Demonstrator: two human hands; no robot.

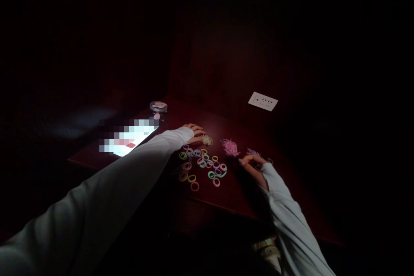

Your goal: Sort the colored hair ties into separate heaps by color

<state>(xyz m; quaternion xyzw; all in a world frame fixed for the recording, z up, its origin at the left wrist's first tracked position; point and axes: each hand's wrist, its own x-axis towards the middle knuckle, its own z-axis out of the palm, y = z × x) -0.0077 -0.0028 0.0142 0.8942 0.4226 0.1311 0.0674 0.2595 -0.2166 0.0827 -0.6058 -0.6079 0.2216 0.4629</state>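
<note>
My left hand (pixel 194 131) rests on the dark red tabletop with its fingers stretched out and slightly apart. Its thumb side is beside a small pile of pale yellow strands (pixel 207 140). To the right, my right hand (pixel 254 164) hovers low with thumb and index finger pinched together; whatever is between them is too small to make out. It is close to a purple strand pile (pixel 253 152), partly hidden behind it. Between both hands lies a larger pile of pink strands (pixel 230 148). Several small coloured hair ties (pixel 209 164) are spread in front of the piles.
A lit phone (pixel 136 140), partly pixelated, lies left of my left forearm. Behind it stands a clear round container (pixel 158 107) with a decorated lid. A white wall socket (pixel 263 101) is at the back. The table's front edge (pixel 223 209) runs below the hair ties; the surroundings are very dark.
</note>
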